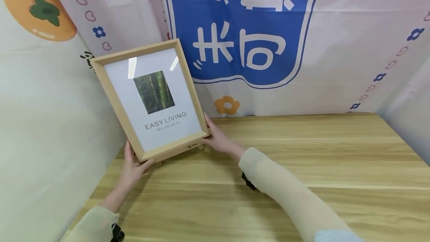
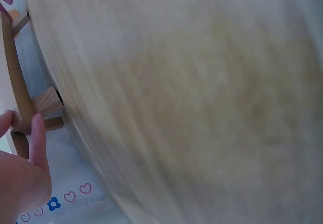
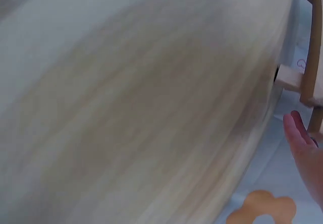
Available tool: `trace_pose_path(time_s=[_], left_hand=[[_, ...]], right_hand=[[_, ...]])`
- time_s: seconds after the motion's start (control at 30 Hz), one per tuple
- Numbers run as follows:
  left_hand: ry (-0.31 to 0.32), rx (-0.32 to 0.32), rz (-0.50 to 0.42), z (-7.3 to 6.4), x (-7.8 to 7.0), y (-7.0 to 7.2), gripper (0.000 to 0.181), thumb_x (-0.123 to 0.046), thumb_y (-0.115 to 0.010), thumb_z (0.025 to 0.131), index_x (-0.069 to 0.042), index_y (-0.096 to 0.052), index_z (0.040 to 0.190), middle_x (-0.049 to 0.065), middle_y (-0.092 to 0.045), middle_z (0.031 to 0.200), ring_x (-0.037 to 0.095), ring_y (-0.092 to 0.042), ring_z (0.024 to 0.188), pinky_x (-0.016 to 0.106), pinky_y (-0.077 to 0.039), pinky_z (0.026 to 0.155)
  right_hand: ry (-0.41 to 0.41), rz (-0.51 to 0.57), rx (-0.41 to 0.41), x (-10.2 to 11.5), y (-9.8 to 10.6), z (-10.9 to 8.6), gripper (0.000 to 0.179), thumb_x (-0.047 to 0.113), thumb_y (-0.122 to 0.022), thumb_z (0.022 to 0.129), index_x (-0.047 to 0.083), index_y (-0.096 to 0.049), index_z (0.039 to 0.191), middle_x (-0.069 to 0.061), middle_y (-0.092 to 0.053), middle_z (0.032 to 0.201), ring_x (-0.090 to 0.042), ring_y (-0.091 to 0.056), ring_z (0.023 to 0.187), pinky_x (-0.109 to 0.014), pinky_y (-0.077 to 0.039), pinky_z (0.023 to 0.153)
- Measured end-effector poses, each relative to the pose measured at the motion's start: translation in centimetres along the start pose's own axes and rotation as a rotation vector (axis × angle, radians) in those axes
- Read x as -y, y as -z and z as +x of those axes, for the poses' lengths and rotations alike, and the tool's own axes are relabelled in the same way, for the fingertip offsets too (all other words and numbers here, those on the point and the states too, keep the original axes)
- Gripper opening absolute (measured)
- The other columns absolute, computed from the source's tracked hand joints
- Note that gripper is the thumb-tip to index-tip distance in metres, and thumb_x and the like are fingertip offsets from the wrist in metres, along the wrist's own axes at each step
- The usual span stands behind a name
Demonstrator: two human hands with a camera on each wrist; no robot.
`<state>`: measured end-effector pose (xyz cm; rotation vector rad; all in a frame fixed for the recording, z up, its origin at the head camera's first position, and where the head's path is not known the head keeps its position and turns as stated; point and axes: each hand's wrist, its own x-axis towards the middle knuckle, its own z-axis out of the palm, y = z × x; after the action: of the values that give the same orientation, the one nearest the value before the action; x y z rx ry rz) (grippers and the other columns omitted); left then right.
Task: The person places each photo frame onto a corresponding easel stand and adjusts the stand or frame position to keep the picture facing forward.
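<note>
A sleeve lies nearest us. At the far left of the desk, we see the left hand pinching the frame on its easel. We cannot tell the hold of the right hand; uneven pressure could topple it.

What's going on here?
A person has a wooden frame in both hands, upright at the back left of the table, in front of the printed cloth. The left hand pinches its lower left corner; the right hand is at the lower right, though whether it grips or only steadies is unclear. Short wooden legs under the frame reach down to the table. The sheet inside reads EASY LIVING.
</note>
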<state>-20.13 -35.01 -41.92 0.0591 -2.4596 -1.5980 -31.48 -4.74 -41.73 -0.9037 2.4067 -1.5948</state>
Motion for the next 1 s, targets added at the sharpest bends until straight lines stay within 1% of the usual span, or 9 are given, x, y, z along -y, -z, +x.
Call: trace_pose_path(time_s=[0.03, 0.13, 0.23, 0.33, 0.47, 0.6, 0.77, 0.93, 1.0], left_hand=[[0.011, -0.001, -0.002, 0.0, 0.0, 0.0, 0.116, 0.007, -0.065, 0.089, -0.037, 0.022, 0.150, 0.018, 0.004, 0.160, 0.054, -0.051, 0.108, 0.038, -0.059, 0.063], [0.017, -0.001, 0.003, -0.1, -0.2, -0.1, 0.116, 0.006, -0.065, 0.089, -0.038, 0.023, 0.150, 0.018, 0.003, 0.160, 0.053, -0.053, 0.106, 0.040, -0.060, 0.063], [0.015, -0.003, 0.000, 0.0, -0.3, -0.2, 0.116, 0.007, -0.065, 0.089, -0.038, 0.022, 0.150, 0.020, 0.002, 0.160, 0.051, -0.054, 0.105, 0.040, -0.060, 0.063], [0.018, -0.008, 0.000, -0.1, -0.3, -0.2, 0.116, 0.008, -0.064, 0.088, -0.038, 0.022, 0.150, 0.021, -0.001, 0.159, 0.048, -0.057, 0.101, 0.040, -0.060, 0.062], [0.027, -0.010, -0.009, -0.1, -0.3, -0.1, 0.117, 0.010, -0.064, 0.088, -0.040, 0.021, 0.150, 0.023, -0.003, 0.159, 0.036, -0.062, 0.092, 0.040, -0.060, 0.062], [0.046, -0.009, -0.021, -0.3, -0.2, -0.2, 0.118, 0.010, -0.064, 0.088, -0.043, 0.021, 0.149, 0.024, -0.004, 0.159, 0.026, -0.064, 0.087, 0.040, -0.060, 0.063], [0.052, -0.010, -0.029, -0.6, -0.3, -0.5, 0.118, 0.012, -0.063, 0.088, -0.042, 0.022, 0.149, 0.024, -0.002, 0.158, 0.030, -0.064, 0.088, 0.039, -0.060, 0.063], [0.030, -0.014, -0.046, -0.9, -0.8, -1.2, 0.117, 0.015, -0.062, 0.087, -0.040, 0.020, 0.151, 0.026, -0.004, 0.158, 0.041, -0.063, 0.089, 0.038, -0.060, 0.061], [0.021, -0.016, -0.049, -1.1, -0.9, -1.6, 0.117, 0.015, -0.061, 0.087, -0.039, 0.020, 0.151, 0.027, -0.006, 0.157, 0.042, -0.063, 0.089, 0.038, -0.060, 0.060]], right_hand=[[0.001, 0.016, 0.002, 0.1, -0.2, 0.0, 0.103, 0.003, -0.067, 0.090, 0.021, 0.009, 0.156, -0.018, -0.026, 0.154, -0.031, -0.046, 0.126, -0.033, -0.048, 0.097], [-0.028, 0.017, -0.019, 0.2, -0.6, 0.2, 0.102, 0.000, -0.065, 0.091, 0.024, 0.011, 0.156, -0.015, -0.019, 0.158, -0.031, -0.047, 0.126, -0.031, -0.048, 0.096], [-0.050, 0.016, -0.037, 0.3, -0.8, 0.4, 0.102, -0.003, -0.063, 0.091, 0.025, 0.010, 0.156, -0.013, -0.014, 0.159, -0.032, -0.046, 0.126, -0.033, -0.048, 0.097], [-0.046, 0.025, -0.035, 0.3, -0.9, 0.5, 0.103, -0.007, -0.063, 0.090, 0.023, 0.009, 0.156, -0.015, -0.015, 0.159, -0.034, -0.045, 0.127, -0.035, -0.049, 0.097], [-0.039, 0.029, -0.029, 0.3, -1.1, 0.5, 0.106, -0.011, -0.064, 0.087, 0.021, 0.009, 0.156, -0.016, -0.014, 0.159, -0.036, -0.046, 0.126, -0.036, -0.050, 0.094], [-0.034, 0.026, -0.034, 0.1, -1.2, 0.3, 0.107, -0.012, -0.065, 0.086, 0.020, 0.008, 0.157, -0.017, -0.015, 0.159, -0.036, -0.047, 0.124, -0.034, -0.052, 0.092], [-0.028, 0.049, -0.033, 0.0, -1.1, 0.1, 0.108, -0.012, -0.066, 0.085, 0.021, 0.008, 0.157, -0.018, -0.020, 0.157, -0.035, -0.049, 0.122, -0.032, -0.052, 0.091], [-0.031, 0.044, -0.031, -0.3, -0.6, -0.3, 0.107, -0.011, -0.065, 0.086, 0.023, 0.009, 0.157, -0.019, -0.023, 0.155, -0.034, -0.050, 0.121, -0.031, -0.052, 0.091], [-0.030, 0.035, -0.029, -0.4, -0.3, -0.6, 0.107, -0.011, -0.065, 0.087, 0.023, 0.009, 0.156, -0.019, -0.024, 0.155, -0.034, -0.051, 0.120, -0.031, -0.052, 0.090]])
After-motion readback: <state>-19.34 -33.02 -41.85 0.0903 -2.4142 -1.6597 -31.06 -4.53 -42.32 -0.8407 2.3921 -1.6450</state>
